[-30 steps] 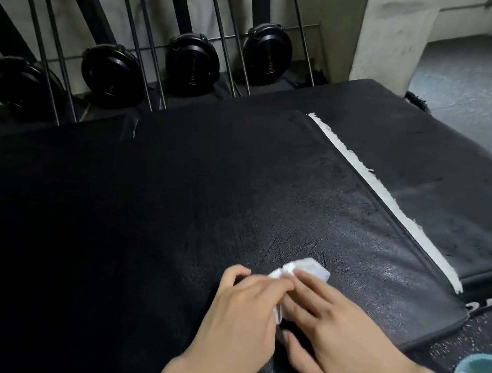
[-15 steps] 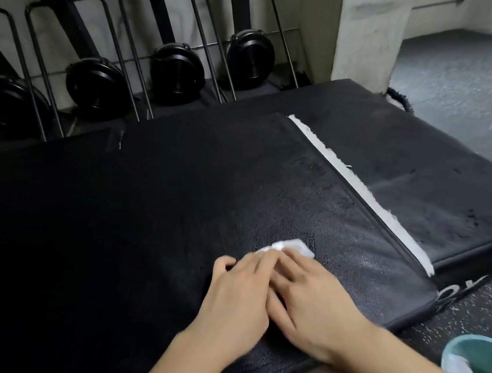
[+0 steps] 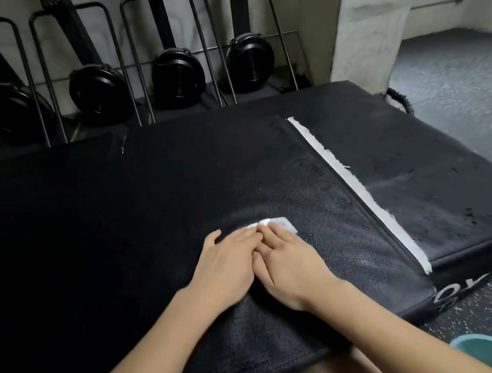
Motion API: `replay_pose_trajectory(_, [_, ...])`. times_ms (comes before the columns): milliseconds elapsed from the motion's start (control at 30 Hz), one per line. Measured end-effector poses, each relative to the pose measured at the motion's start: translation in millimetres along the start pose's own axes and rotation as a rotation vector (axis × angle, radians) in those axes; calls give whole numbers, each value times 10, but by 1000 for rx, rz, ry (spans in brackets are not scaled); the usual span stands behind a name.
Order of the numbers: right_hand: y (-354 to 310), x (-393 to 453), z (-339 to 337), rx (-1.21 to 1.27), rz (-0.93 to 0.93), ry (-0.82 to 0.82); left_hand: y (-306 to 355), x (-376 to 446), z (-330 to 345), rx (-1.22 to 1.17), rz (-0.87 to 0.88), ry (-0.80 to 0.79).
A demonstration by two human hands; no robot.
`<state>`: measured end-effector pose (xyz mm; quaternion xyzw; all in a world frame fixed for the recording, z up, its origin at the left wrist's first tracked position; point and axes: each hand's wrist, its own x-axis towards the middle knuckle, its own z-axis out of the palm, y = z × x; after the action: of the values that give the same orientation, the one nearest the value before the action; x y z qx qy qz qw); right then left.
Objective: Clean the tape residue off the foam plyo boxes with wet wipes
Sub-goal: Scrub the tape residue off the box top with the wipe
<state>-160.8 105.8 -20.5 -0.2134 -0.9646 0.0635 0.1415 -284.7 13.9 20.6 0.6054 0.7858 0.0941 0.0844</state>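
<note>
A black foam plyo box (image 3: 145, 212) fills the middle of the view, its top shiny and wet near my hands. A white wet wipe (image 3: 280, 222) lies flat on it. My left hand (image 3: 224, 263) and my right hand (image 3: 288, 266) lie side by side with straight fingers pressing down on the wipe's near edge. A long strip of white tape residue (image 3: 357, 186) runs along the edge of a second, lower black plyo box (image 3: 436, 188) on the right.
Black weight plates (image 3: 176, 83) stand in a metal rack against the back wall. A concrete pillar (image 3: 367, 35) rises at the back right. A teal bucket (image 3: 485, 351) sits on the speckled floor at the lower right. My bare knee shows below the box.
Both hands have slid the wipe forward over the box top, away from me, and their fingers have flattened onto it. The camera view shifted a little.
</note>
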Motion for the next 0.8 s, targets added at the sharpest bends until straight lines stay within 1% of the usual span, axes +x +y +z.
replay_pose_trajectory(100, [1, 67, -8, 19, -8, 11, -35, 55, 4, -29, -18, 32])
replay_pose_trajectory(200, [-91, -170, -80, 9, -77, -8, 58, -185, 35, 4, 16, 68])
replay_pose_trajectory(300, [-206, -427, -156, -37, -183, -56, 162, -489, 146, 32, 62, 77])
replay_pose_trajectory(400, [-225, -456, -182, -65, -216, -69, 121, -536, 218, 50, 75, 82])
replay_pose_trajectory(533, [-152, -64, -128, -127, -226, -14, -62, -194, 86, 67, 69, 38])
replay_pose_trajectory(633, [-16, 364, 15, -182, -214, 10, -297, 229, 25, 83, 62, 12])
replay_pose_trajectory(733, [127, 826, 110, -225, -195, 34, -559, 674, -57, 107, 75, 41])
replay_pose_trajectory(800, [181, 1058, 112, -218, -174, 47, -658, 870, -133, 87, 45, 37])
